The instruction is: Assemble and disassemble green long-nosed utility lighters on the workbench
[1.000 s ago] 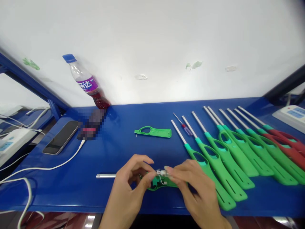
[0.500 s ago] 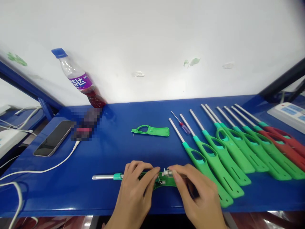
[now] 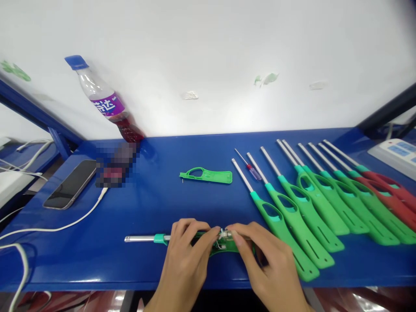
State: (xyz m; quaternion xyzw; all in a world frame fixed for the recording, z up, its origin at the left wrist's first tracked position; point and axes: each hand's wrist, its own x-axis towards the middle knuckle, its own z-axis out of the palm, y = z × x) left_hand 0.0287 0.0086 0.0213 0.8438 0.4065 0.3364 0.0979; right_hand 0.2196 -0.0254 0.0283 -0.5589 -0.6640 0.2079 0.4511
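Observation:
An opened green lighter [image 3: 160,238] lies across the blue table near its front edge, its metal tube pointing left. Over its middle my left hand [image 3: 188,253] is closed around the green body, thumb and forefinger near the inner parts. My right hand [image 3: 269,260] pinches a small clear part [image 3: 226,234] at the open housing. A thin white wire shows between the hands. The loose green half shell [image 3: 214,176] lies behind them, inner side up. My fingers hide much of the lighter.
Several green lighters [image 3: 320,203] and red ones [image 3: 386,197] lie in a slanted row at the right, beside a screwdriver [image 3: 252,170]. A bottle [image 3: 105,102] leans on the wall. A phone [image 3: 70,184], a white cable [image 3: 81,221] and a power strip [image 3: 398,151] flank the table.
The clear part in my right hand has shifted slightly left, closer to my left fingertips. Both hands keep their grip. The camera view has moved a little.

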